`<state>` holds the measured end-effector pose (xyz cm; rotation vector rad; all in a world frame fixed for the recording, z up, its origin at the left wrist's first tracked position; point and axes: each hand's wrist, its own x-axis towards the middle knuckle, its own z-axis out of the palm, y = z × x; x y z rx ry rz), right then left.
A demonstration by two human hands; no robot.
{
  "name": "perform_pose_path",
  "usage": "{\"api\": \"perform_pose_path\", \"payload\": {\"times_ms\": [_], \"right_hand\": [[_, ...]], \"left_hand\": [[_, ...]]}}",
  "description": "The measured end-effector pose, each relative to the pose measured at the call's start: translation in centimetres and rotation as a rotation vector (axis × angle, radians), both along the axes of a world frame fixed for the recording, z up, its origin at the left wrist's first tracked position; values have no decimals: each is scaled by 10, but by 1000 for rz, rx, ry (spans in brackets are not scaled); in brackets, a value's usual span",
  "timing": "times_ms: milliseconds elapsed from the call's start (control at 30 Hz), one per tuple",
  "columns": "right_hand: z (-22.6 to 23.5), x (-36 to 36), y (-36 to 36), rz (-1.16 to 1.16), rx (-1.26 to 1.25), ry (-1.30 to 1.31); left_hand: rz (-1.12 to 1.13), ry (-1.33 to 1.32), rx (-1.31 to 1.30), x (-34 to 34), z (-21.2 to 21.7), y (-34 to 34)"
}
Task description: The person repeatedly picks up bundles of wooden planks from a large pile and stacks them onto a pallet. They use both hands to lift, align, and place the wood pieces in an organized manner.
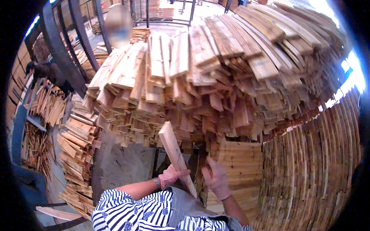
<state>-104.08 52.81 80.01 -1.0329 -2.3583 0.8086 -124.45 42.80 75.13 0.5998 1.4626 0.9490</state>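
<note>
Dark posts [81,34] rise at upper left, grey floor [119,161] shows below, white light [357,73] glares at right

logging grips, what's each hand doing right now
Left hand: closed on a wooden board.
Right hand: open, slightly blurred, holding nothing that shows.

L glove [169,176] & R glove [216,180]: both pink. Plank [172,147]: lt yellow-brown. Shirt [120,213]: wht w/ dk blue stripes & blue patches. Apron [185,203]: grey. Big wood pile [178,57]: lt brown. Stacked boards [308,165]: brown, lt & dk stripes. Posts [78,36]: blk. Floor [119,161]: grey.
</note>
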Motion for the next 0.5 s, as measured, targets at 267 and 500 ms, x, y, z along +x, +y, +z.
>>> {"api": "perform_pose_path", "payload": {"times_ms": [267, 500], "right_hand": [[159, -354, 75, 309, 316, -105], [138, -427, 116, 120, 407, -906]], "left_hand": [[414, -79, 237, -127, 21, -58], [438, -2, 188, -176, 19, -74]]}}
